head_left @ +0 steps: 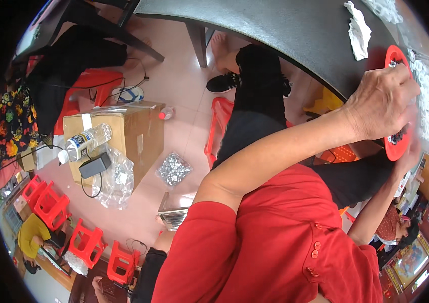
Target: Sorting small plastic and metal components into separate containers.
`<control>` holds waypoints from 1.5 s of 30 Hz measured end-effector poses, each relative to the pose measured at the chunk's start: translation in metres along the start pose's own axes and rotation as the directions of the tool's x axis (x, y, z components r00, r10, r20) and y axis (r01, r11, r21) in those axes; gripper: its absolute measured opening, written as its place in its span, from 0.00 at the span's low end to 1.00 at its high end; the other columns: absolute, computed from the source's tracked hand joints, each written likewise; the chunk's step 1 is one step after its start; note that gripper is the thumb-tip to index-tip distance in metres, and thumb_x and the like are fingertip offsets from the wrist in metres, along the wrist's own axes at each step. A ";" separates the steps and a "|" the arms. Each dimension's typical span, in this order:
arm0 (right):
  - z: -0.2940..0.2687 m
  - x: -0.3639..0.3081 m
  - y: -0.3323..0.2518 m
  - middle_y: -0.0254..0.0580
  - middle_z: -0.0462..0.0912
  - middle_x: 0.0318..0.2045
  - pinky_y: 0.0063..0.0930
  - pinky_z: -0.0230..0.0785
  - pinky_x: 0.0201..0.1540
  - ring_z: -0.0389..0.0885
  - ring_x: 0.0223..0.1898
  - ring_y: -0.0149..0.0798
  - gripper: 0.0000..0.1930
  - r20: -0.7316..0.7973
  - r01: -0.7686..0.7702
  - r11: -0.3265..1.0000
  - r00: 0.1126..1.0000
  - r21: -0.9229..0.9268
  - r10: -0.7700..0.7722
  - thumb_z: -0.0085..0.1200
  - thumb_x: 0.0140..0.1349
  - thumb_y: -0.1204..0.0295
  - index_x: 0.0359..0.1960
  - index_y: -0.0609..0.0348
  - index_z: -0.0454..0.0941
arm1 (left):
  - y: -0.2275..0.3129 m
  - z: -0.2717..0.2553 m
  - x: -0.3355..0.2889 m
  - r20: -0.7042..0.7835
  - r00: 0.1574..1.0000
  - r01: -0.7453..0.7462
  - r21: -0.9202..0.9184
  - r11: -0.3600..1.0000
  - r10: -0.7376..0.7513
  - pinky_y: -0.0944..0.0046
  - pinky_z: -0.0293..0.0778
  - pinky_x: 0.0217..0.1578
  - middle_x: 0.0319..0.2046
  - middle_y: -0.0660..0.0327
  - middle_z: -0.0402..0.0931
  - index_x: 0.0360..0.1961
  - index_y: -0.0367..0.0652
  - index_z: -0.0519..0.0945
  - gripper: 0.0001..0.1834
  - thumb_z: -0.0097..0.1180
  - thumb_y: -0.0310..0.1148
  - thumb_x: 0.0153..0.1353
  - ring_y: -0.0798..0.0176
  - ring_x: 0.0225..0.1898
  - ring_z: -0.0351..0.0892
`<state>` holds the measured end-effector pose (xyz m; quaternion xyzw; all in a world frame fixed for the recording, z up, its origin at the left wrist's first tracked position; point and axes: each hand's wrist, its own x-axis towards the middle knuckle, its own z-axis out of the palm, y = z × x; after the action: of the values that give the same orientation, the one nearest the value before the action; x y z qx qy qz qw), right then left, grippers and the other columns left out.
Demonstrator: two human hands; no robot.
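Observation:
My left hand (381, 101) lies on top of a round red dish (395, 149) at the edge of a dark table (285, 30). Its fingers curl over the dish's far side, next to a heap of small white pieces (426, 96). A few small dark parts show in the dish below my palm. My right hand (412, 151) comes up from under the table edge. It is blurred and mostly hidden behind the dish's lower rim, where it seems to hold the dish. Part of the dish juts out past the table edge.
A crumpled white tissue (358, 30) lies on the table. On the floor, a cardboard box (133, 131) carries a water bottle (85, 141), a black adapter and clear bags. A bag of shiny parts (173, 169), red stools (53, 202) and a seated person's legs (255, 101) are nearby.

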<state>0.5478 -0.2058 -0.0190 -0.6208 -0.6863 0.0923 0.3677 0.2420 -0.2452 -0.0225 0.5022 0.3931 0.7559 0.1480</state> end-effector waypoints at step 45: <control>-0.004 0.009 0.029 0.35 0.80 0.34 0.18 0.69 0.40 0.76 0.35 0.24 0.14 -0.073 0.052 0.973 0.995 -0.227 -0.070 0.50 0.67 0.66 0.47 0.64 0.76 | 0.002 -0.006 0.002 0.000 1.000 0.027 0.065 0.998 -0.027 0.54 0.74 0.35 0.33 0.52 0.74 0.34 0.39 0.79 0.13 0.63 0.32 0.46 0.48 0.33 0.79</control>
<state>0.5734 -0.1930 -0.0295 -0.6402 -0.6957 -0.0222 0.3251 0.2363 -0.2475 -0.0210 0.5017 0.4243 0.7404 0.1418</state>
